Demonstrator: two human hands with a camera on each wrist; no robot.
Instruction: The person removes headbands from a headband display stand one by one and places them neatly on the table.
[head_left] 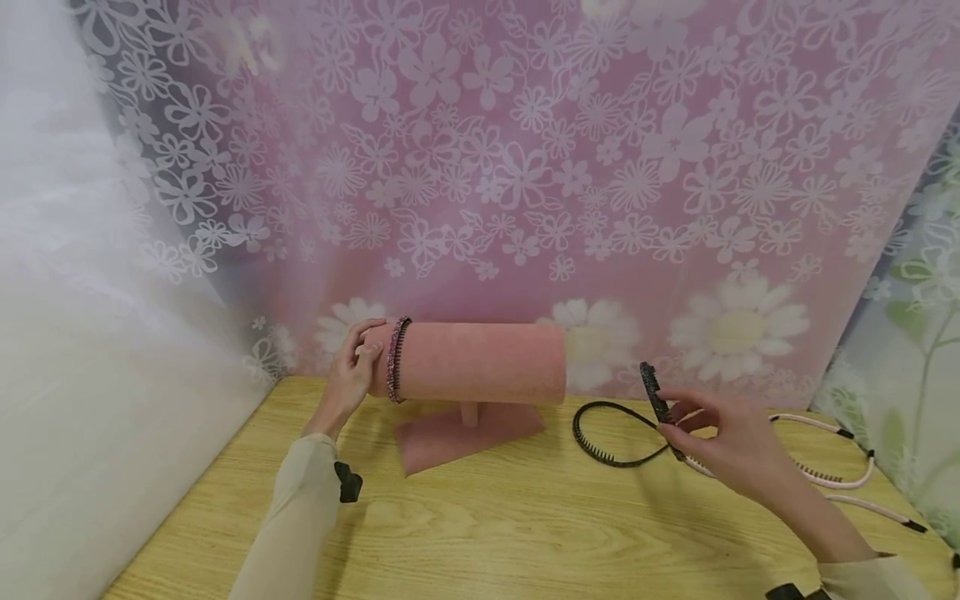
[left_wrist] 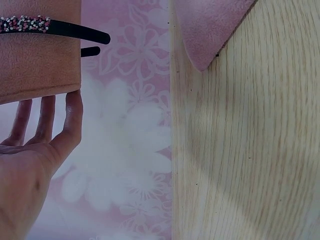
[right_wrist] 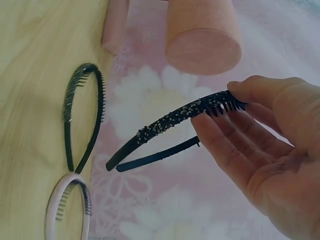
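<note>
A pink headband display stand [head_left: 480,362], a padded roll on a post and flat base, stands on the table. My left hand [head_left: 351,379] holds the left end of its roll, with fingertips against the rim in the left wrist view. Beside that hand, a black toothed headband with pink and white beads [head_left: 395,360] sits around the roll. Off the roll's right end, my right hand [head_left: 731,437] pinches a black headband [right_wrist: 172,120] with dark glittery beads. The right wrist view shows its comb teeth near the fingers and both its tips pointing away from the hand.
On the wooden table [head_left: 480,533], a plain black toothed headband [head_left: 600,454] lies right of the stand. Several pale pink headbands [head_left: 862,479] lie farther right, partly behind my right hand. A flowered pink curtain [head_left: 480,167] hangs behind, with a white sheet [head_left: 97,333] at left.
</note>
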